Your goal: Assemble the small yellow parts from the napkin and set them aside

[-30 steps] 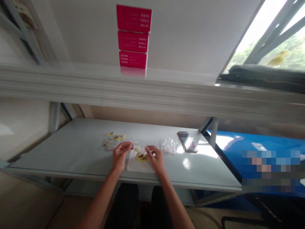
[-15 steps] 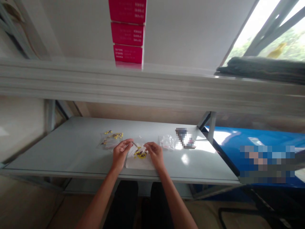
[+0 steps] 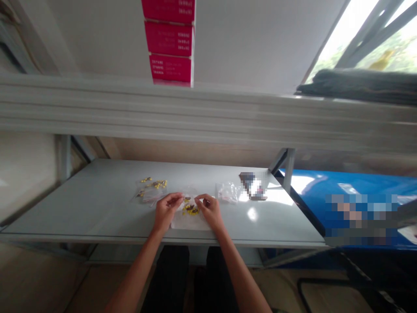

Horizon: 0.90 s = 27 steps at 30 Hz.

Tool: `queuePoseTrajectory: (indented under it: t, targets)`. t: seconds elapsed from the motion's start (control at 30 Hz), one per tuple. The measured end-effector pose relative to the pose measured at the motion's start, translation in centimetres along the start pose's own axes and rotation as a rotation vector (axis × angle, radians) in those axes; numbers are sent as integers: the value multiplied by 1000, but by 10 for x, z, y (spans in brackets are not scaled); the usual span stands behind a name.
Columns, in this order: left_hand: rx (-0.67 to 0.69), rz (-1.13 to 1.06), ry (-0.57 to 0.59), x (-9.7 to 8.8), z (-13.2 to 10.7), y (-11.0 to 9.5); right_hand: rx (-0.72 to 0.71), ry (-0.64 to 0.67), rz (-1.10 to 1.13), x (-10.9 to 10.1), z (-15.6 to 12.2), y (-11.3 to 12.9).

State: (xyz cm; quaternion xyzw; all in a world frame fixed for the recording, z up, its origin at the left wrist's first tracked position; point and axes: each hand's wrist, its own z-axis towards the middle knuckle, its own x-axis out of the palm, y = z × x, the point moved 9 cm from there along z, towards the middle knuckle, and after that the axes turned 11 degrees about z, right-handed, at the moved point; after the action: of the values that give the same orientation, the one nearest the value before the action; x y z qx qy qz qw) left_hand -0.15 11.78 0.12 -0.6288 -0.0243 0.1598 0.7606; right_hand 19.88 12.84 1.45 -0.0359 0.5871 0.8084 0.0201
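1. Your left hand (image 3: 167, 208) and right hand (image 3: 210, 210) hover close together, palms down, fingers curled inward and tips pinched toward each other. Neither hand is open, but any piece in either pinch is too small to tell.
2. Work from the fingertips and keep your wrists low and steady: the pieces are tiny, and a light, slow pinch should keep them from scattering.
3. Just under your fingers, a cluster of yellow parts (image 3: 190, 210) with dark bits among them lies on a white pad (image 3: 189, 224). A clear bag (image 3: 190, 194) sits at the cluster, but you cannot tell whether the parts are inside it.
4. Left of your hands, a second clear bag (image 3: 151, 195) lies among more yellow parts (image 3: 158, 184); some seem to lie on or in it.
5. Right of your hands lies a third clear bag (image 3: 226, 193), its contents unclear.
6. All of these rest on the grey worktop (image 3: 97, 202), with red boxes (image 3: 169, 39) stacked above on a shelf (image 3: 130, 108).
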Motion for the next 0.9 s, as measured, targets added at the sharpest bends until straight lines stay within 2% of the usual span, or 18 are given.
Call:
queuePoseTrajectory:
  t: [0.1, 0.27, 0.5, 0.7, 0.9]
  targets:
    - [-15, -21, -7, -1, 0, 3, 1, 21, 17, 2, 0, 2]
    - [17, -4, 39, 3, -1, -1, -83, 63, 65, 5, 1, 11]
    - [41, 137, 35, 4, 0, 4, -12, 6, 133, 0, 2, -2]
    - [58, 152, 34, 4, -1, 4, 29, 12, 89, 1, 1, -12]
    - [101, 153, 72, 9, -3, -1, -31, -29, 111, -2, 2, -11]
